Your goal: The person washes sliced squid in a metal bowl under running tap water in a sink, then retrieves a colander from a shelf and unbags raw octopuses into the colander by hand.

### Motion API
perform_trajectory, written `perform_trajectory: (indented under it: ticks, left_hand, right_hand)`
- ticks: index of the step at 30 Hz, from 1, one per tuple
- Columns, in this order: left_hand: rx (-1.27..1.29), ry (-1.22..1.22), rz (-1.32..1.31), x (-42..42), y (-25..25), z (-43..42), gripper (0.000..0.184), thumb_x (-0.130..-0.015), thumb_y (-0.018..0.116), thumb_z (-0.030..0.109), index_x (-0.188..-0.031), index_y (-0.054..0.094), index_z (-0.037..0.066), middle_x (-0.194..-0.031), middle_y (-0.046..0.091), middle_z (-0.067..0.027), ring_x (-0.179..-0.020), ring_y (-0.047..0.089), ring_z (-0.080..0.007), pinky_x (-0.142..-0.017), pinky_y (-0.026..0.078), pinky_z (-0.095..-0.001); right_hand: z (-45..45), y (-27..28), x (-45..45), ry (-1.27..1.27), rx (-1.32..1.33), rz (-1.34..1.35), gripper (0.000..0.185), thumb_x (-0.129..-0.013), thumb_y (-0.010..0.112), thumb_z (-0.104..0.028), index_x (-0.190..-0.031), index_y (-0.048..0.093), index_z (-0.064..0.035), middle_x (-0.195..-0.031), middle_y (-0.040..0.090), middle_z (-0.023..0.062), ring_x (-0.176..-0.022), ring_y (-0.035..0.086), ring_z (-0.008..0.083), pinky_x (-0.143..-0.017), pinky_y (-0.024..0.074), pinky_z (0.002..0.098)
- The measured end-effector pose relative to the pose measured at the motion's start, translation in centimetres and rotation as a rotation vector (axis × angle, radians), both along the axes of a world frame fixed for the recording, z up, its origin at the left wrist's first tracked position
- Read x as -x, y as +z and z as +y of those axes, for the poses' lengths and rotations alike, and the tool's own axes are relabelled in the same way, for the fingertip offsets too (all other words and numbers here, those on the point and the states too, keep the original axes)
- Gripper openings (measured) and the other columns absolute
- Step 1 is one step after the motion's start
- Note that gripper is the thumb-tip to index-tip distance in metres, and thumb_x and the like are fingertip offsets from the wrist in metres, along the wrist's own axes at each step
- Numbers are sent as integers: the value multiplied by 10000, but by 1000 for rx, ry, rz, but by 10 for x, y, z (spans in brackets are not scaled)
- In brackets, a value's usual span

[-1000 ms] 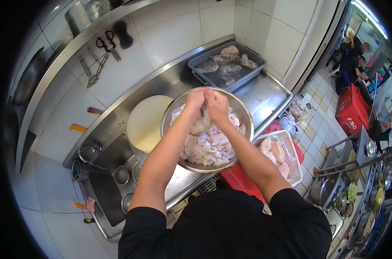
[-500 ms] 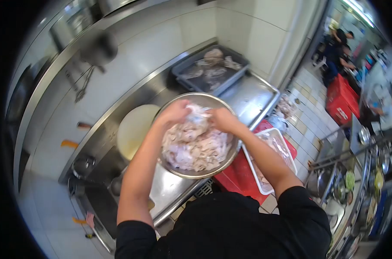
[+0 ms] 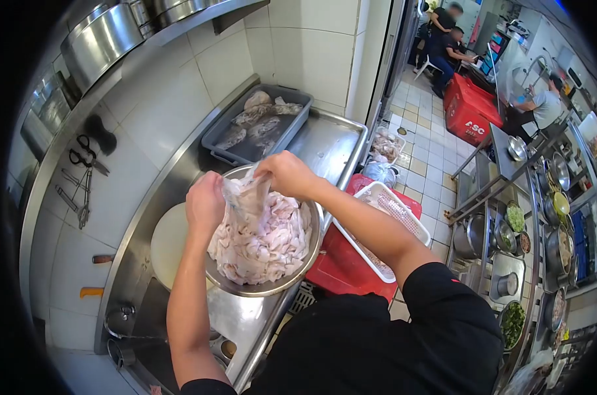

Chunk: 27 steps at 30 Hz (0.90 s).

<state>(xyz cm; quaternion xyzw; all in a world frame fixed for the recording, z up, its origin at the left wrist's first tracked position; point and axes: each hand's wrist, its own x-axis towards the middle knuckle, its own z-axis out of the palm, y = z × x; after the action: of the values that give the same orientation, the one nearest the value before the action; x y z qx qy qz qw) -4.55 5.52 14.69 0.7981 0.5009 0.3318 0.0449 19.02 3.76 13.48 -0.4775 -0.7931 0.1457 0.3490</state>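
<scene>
A large metal bowl (image 3: 316, 247) holds a heap of pale sliced meat pieces (image 3: 265, 247). Over its far side, a clear plastic bag (image 3: 247, 201) hangs between my two hands. My left hand (image 3: 206, 197) is closed on the bag's left edge, at the bowl's far left rim. Gripping the top right of the bag is my right hand (image 3: 288, 174), with its fingers curled. Whether anything is still inside the bag, I cannot tell. A round whitish board or lid (image 3: 170, 247) lies left of the bowl, partly hidden by my left forearm.
A grey tub (image 3: 298, 122) with pieces of meat stands behind the bowl. To the right, a white basket (image 3: 420, 230) rests on a red container (image 3: 338, 273). Scissors (image 3: 84, 155) and tongs hang on the left wall. People sit or stand farther back near a red cooler (image 3: 466, 118).
My hands have lifted from the meat pieces and now hold the plastic bag stretched above them. The camera view has turned right, showing more of the kitchen.
</scene>
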Motion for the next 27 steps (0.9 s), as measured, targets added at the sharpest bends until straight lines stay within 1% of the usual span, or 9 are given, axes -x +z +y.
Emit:
perform_trajectory:
  ticks: [2,5,8,12,16,20,22,25,27]
  left_hand:
    - [-33,-32,-153,-2,-10,6,225,-1022,543,193,-958,647,4,-846,703,-162,-787,672,-369,-698,540,-453]
    - [457,-100,-736,-7,-15,15,267,-1060,514,231,-934,646,35,-837,698,-53,-746,672,-199,-610,520,-351]
    - [602,-128,-897,-2,-23,24,268,-1079,488,249,-944,640,74,-836,652,22,-735,609,-71,-560,472,-274]
    - [400,-140,-1025,4,-15,32,281,-1085,489,283,-937,618,82,-768,566,32,-617,498,-67,-545,423,-251]
    - [486,-274,-815,12,4,31,231,-1021,605,263,-1133,535,73,-855,577,4,-670,550,-79,-570,449,-261]
    - [422,-333,-566,18,21,15,518,-934,724,220,-1315,399,90,-939,596,-17,-725,608,-120,-595,486,-283]
    - [438,-280,-454,18,22,12,331,-920,729,191,-1176,571,54,-880,616,-59,-710,626,-166,-618,497,-324]
    - [264,-183,-120,18,24,12,162,-915,713,171,-920,715,10,-851,630,-158,-730,658,-298,-675,497,-395]
    - [205,-118,20,19,23,16,157,-905,715,173,-960,725,26,-862,643,-167,-743,655,-338,-690,498,-408]
  right_hand:
    - [-6,15,2,41,18,77,395,-714,577,91,-1033,769,-42,-991,748,183,-955,724,341,-886,569,392]
    - [7,22,4,46,67,175,421,-715,585,89,-1072,766,-42,-1037,755,177,-988,734,307,-908,565,368]
    - [17,21,1,-96,-120,159,361,-747,618,56,-1065,763,-35,-1016,757,174,-969,739,299,-892,569,363]
    - [32,26,-14,-206,-125,243,166,-839,639,-19,-956,756,0,-862,766,134,-843,760,219,-782,586,330]
    - [34,36,-20,-240,-356,30,176,-895,625,-4,-1006,762,2,-891,751,112,-766,725,179,-727,572,290]
    - [37,36,-12,-169,-52,385,141,-901,645,-30,-981,757,1,-902,739,118,-759,711,204,-722,566,302]
    - [35,38,-5,-171,87,587,129,-877,669,-85,-942,759,-20,-867,742,148,-778,726,282,-772,571,336]
    - [32,39,-2,-141,-79,383,125,-886,665,-67,-972,732,-7,-849,741,166,-740,719,265,-730,560,353]
    - [38,34,3,-90,-210,290,132,-889,666,-65,-997,719,-10,-827,731,174,-741,710,257,-709,548,364]
